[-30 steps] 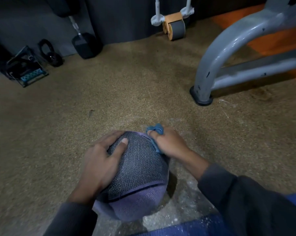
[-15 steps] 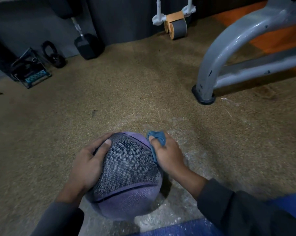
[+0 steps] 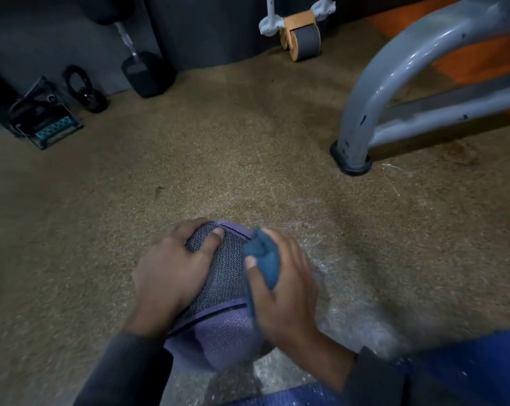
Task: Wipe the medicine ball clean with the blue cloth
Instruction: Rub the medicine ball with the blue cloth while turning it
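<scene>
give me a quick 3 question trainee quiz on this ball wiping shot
1. True or false: the left hand holds the crumpled blue cloth.
2. Which hand steadies the purple and grey textured medicine ball? A left, B right, C neither
3. Fill in: the ball rests on the speckled brown ____.

Key: 1 false, the right hand grips it. 2 A. 3 floor.
</scene>
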Demonstrator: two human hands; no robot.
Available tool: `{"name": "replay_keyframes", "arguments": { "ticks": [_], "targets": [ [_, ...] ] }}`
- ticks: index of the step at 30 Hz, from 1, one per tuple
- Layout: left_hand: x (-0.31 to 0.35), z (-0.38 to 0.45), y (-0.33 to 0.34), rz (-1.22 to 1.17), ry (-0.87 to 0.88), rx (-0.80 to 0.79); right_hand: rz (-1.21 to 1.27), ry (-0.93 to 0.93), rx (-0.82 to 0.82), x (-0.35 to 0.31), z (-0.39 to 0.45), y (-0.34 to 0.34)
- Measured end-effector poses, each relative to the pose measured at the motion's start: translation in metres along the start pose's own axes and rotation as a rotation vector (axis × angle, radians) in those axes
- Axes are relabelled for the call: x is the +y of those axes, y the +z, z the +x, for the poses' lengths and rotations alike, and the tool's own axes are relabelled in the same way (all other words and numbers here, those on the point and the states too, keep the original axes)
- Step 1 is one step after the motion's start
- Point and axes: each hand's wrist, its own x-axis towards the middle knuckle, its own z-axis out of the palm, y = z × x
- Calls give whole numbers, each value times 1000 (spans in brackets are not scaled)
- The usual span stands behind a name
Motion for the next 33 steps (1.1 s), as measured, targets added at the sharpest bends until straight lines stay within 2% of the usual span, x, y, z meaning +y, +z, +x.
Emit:
{"name": "replay_keyframes", "arguments": {
  "ticks": [2,4,6,10,12,13,16,18,20,23,25,27,30,31,33],
  "targets": [
    [2,-6,0,10,-19,26,161,259,-14,24,7,0],
    [4,-8,-1,4,-38,35,225,388,-20,32,8,0],
    [5,-6,0,4,-57,35,158,307,-1,24,3,1],
    [5,-8,3,3,-56,77,-72,-122,17,-21,-5,2],
    [3,-9,4,-7,-56,79,-57,-133,38,-18,5,4],
    [2,-10,3,-18,-57,81,6,-51,37,-8,10,5],
    [-3,-12,2,-42,-68,104,193,351,-19,33,16,10],
    [-2,-15,2,-39,-64,114,262,455,-8,45,9,12],
    [-1,-15,5,-21,-50,117,274,373,29,30,4,10],
    [-4,-13,6,-12,-31,112,121,42,72,-6,-1,6],
    [-7,-13,7,-12,-23,112,97,-29,78,-13,5,6],
    [-8,-15,8,-12,3,115,163,143,61,0,19,8],
    [-7,-16,9,-15,40,107,308,586,-111,31,49,11],
    [-7,-16,9,-17,47,105,351,665,-146,37,52,12],
    [-8,-15,8,-18,48,110,347,631,-121,38,47,16]
  ]
}}
